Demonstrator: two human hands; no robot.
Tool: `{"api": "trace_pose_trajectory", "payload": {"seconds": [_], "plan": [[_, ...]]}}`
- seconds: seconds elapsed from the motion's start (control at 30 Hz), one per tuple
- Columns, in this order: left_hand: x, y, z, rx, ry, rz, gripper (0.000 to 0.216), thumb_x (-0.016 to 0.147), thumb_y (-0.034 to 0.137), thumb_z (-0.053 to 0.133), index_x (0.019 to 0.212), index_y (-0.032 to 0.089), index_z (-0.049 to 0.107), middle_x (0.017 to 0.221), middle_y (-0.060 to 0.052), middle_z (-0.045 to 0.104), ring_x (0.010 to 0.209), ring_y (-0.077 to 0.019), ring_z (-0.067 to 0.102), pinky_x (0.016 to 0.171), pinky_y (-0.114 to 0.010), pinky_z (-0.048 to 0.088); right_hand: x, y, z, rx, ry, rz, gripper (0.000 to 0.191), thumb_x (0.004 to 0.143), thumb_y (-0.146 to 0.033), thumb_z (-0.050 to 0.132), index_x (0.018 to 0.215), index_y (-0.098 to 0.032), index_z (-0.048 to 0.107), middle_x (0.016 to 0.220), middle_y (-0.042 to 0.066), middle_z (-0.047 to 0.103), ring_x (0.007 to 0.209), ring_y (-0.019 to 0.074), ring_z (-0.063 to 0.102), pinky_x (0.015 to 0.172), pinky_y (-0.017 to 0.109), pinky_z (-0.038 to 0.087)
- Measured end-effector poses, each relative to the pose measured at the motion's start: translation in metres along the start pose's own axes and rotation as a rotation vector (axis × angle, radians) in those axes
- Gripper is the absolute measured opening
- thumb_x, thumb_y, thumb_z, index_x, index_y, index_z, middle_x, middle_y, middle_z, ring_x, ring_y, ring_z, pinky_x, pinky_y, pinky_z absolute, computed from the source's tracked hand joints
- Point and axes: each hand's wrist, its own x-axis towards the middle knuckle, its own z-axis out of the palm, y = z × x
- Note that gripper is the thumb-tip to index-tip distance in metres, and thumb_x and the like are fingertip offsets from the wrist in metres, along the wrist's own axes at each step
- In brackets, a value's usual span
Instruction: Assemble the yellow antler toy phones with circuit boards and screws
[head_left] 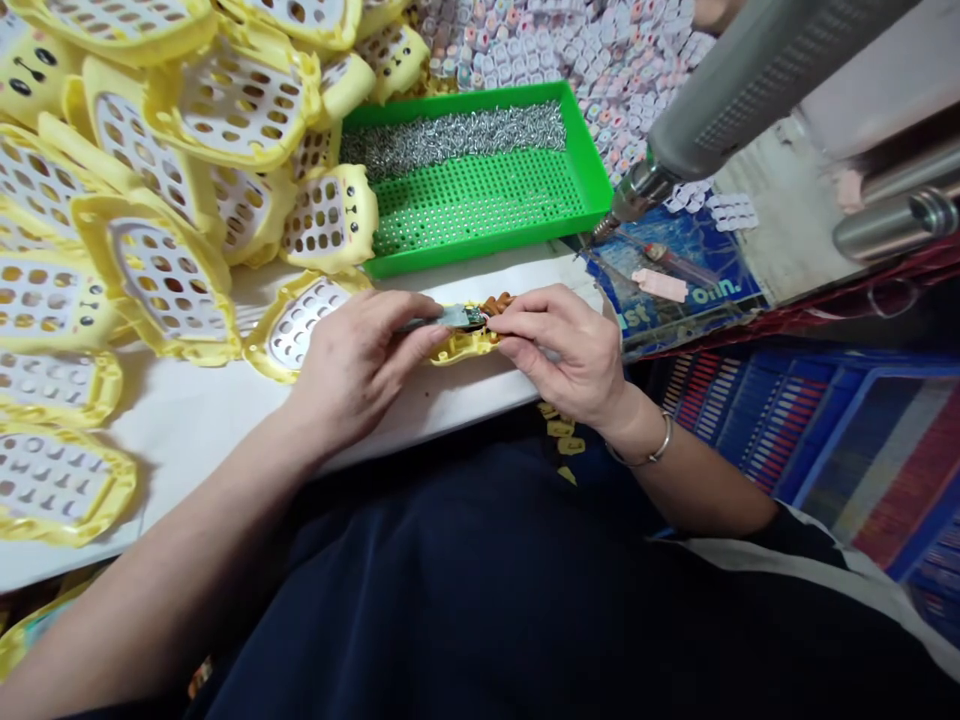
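My left hand pinches the near end of a small green circuit board between thumb and fingers. Under the board lies a small yellow plastic shell at the edge of the white work surface. My right hand has its thumb and fingertips closed at the board's other end, beside a brown moulded part. Thin wires appear by these fingertips, but what exactly they grip is too small to make out. Just left of the board, a yellow toy housing with white grid is partly covered by my left hand.
Many yellow housings are heaped at the left. Behind my hands stands a green basket with small metal screws. A power screwdriver hangs at the upper right. White key pads are piled behind; blue crates sit lower right.
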Motion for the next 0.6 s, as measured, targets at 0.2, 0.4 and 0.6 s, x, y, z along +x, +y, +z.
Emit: {"api": "trace_pose_trajectory", "payload": {"seconds": [0.2, 0.4, 0.6], "plan": [[-0.001, 0.001, 0.002, -0.039, -0.007, 0.027, 0.025, 0.094, 0.036, 0.051, 0.102, 0.017, 0.066, 0.098, -0.008, 0.072, 0.089, -0.0224, 0.063, 0.079, -0.035, 0.049, -0.001, 0.001, 0.0, -0.089, -0.048, -0.071, 0.015, 0.092, -0.025, 0.057, 0.098, -0.015, 0.066, 0.091, 0.009, 0.065, 0.086, 0.0156, 0.063, 0.075, 0.029, 0.056], [0.0, 0.003, -0.001, -0.135, -0.03, -0.045, 0.03, 0.094, 0.034, 0.051, 0.104, 0.011, 0.067, 0.1, -0.01, 0.071, 0.09, -0.0214, 0.063, 0.081, -0.033, 0.048, 0.002, -0.002, -0.002, -0.107, -0.081, -0.043, 0.017, 0.094, -0.028, 0.054, 0.099, -0.016, 0.065, 0.095, 0.008, 0.066, 0.09, 0.015, 0.064, 0.076, 0.028, 0.055], [0.006, 0.005, -0.01, -0.198, -0.137, -0.124, 0.041, 0.096, 0.041, 0.043, 0.109, 0.012, 0.068, 0.102, -0.01, 0.07, 0.09, -0.0221, 0.063, 0.084, -0.033, 0.048, 0.008, -0.003, -0.001, -0.064, -0.024, 0.014, 0.019, 0.094, -0.029, 0.055, 0.096, -0.014, 0.067, 0.09, 0.007, 0.066, 0.084, 0.0122, 0.064, 0.074, 0.025, 0.054]]}}
